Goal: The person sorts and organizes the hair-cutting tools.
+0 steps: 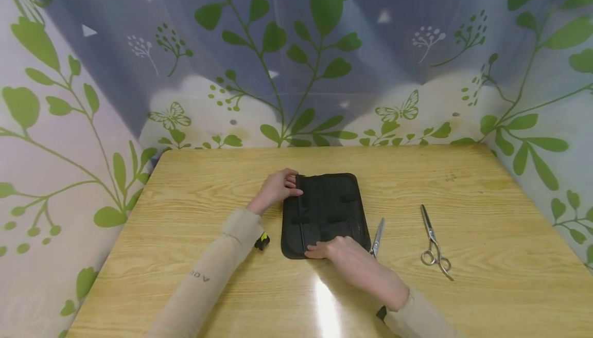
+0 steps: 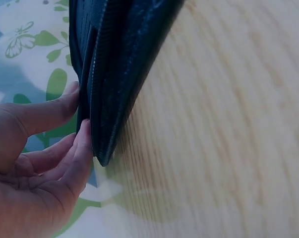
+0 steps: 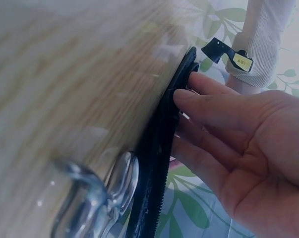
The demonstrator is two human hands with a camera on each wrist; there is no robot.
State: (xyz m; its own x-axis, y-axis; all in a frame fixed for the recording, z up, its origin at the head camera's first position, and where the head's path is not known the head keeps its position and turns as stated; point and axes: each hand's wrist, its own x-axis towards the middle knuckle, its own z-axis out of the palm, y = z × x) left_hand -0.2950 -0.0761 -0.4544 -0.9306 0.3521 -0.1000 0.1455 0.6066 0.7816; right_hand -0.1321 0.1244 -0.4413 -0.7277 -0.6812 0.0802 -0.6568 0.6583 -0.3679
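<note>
A black zip case (image 1: 324, 212) lies open and flat in the middle of the wooden table (image 1: 486, 276). My left hand (image 1: 292, 184) grips its far left edge; in the left wrist view the thumb (image 2: 50, 111) and fingertips (image 2: 82, 141) pinch the edge of the case (image 2: 119, 59). My right hand (image 1: 320, 250) rests on the near edge with its fingers straight; they press the case rim (image 3: 161, 144) in the right wrist view. One pair of scissors (image 1: 377, 236) lies just right of the case, its handles (image 3: 102, 193) beside my right hand.
A second pair of silver scissors (image 1: 433, 243) lies farther right on the table. A leaf-patterned plastic curtain (image 1: 296, 60) closes in the back and both sides. A black strap with a yellow tag (image 1: 262, 241) hangs at my left wrist.
</note>
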